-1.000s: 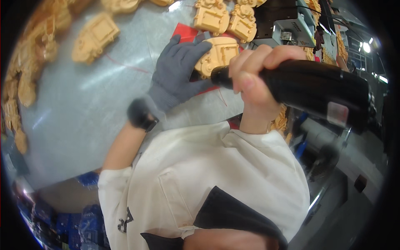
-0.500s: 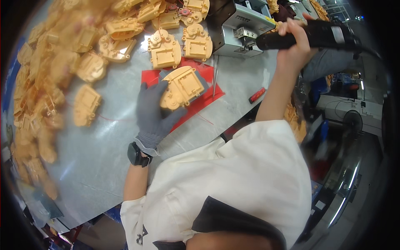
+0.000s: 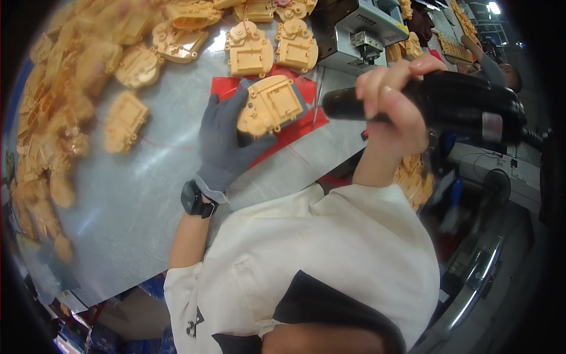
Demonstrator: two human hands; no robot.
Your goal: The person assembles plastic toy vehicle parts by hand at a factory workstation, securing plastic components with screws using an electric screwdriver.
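Head view: your gloved left hand (image 3: 227,141) grips the tan plastic housing (image 3: 270,106) on the red mat (image 3: 295,127). Your right hand (image 3: 392,109), right of the mat, clasps a black electric screwdriver (image 3: 448,106). Pin the housing flat; its bit looks hidden.

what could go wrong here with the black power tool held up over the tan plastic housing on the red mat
1. The right hand is bare and grips the black power tool near its front end, so a slip could bring the fingers near the tip.
2. The grey-gloved left hand holds the tan plastic housing by one edge only; it could shift on the red mat under pressure.
3. Loose tan housings crowd the grey table and could get knocked.
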